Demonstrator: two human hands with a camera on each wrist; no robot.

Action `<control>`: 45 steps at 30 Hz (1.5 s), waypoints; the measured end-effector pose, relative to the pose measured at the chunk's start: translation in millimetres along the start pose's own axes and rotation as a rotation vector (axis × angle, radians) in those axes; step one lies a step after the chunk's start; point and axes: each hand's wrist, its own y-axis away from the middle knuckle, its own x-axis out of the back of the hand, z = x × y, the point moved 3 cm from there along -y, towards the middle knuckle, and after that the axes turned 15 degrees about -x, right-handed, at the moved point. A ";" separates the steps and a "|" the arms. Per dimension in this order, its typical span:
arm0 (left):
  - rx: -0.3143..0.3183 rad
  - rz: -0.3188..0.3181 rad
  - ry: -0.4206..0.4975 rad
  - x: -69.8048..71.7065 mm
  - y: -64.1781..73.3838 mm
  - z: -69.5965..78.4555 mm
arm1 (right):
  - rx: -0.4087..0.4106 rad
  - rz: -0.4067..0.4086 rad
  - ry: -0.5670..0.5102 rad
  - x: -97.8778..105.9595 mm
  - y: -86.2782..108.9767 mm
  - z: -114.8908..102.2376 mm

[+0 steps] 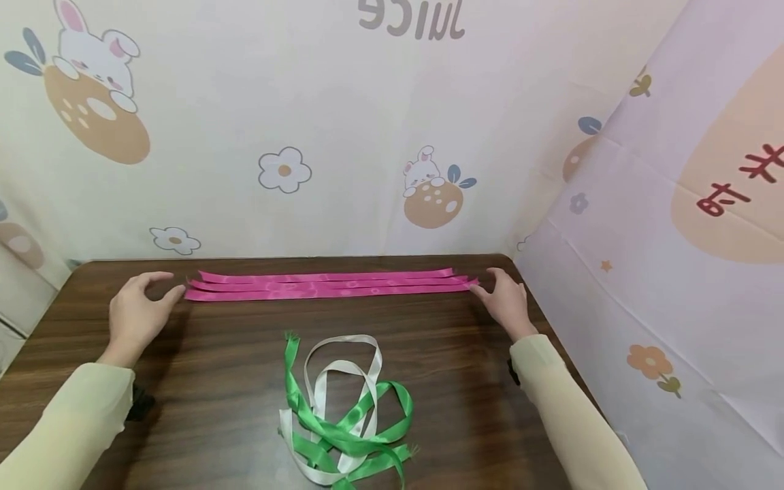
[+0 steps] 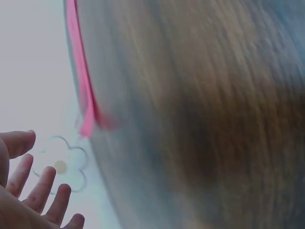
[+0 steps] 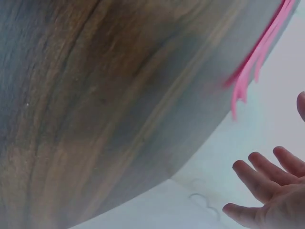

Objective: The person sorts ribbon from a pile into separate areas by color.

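Observation:
Pink satin ribbons (image 1: 324, 286) lie straight and side by side across the far part of the table, their ends slightly spread. At their left ends is my left hand (image 1: 139, 306), thumb and fingers apart with nothing between them. My right hand (image 1: 505, 299) is by the opposite ends, its thumb close to a ribbon tip; whether it touches cannot be told. Both wrist views show spread fingers, with pink ribbon (image 2: 86, 95) beyond the left hand (image 2: 40, 191) and pink ribbon (image 3: 257, 57) beyond the right hand (image 3: 271, 191). Nearer me, a green ribbon (image 1: 349, 442) lies loosely tangled with a white ribbon (image 1: 375, 361).
The brown wood-grain table (image 1: 214, 381) ends at a cloth backdrop (image 1: 343, 224) printed with rabbits and flowers. Another printed cloth (image 1: 625, 292) runs along the right side, close to the right forearm.

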 end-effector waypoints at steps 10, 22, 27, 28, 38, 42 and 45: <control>-0.172 0.010 0.042 -11.2 7.9 40.9 | 0.140 0.012 -0.040 1.8 30.5 -23.3; -0.354 -0.038 0.112 -27.2 18.7 90.1 | 0.306 0.049 -0.087 -2.0 69.4 -59.1; -0.374 -0.073 0.116 -34.6 22.1 105.8 | 0.364 0.069 -0.106 -6.9 83.8 -71.5; -0.380 -0.081 0.117 -36.6 22.8 108.3 | 0.372 0.074 -0.109 -8.3 86.3 -73.7; -0.436 -0.124 0.139 -59.0 31.3 126.5 | 0.428 0.069 -0.114 -21.9 108.7 -90.6; -0.437 -0.149 0.139 -65.7 34.1 130.7 | 0.435 0.051 -0.123 -29.3 112.5 -93.0; -0.428 -0.185 0.133 -70.9 35.6 132.2 | 0.428 0.027 -0.125 -34.3 115.1 -96.1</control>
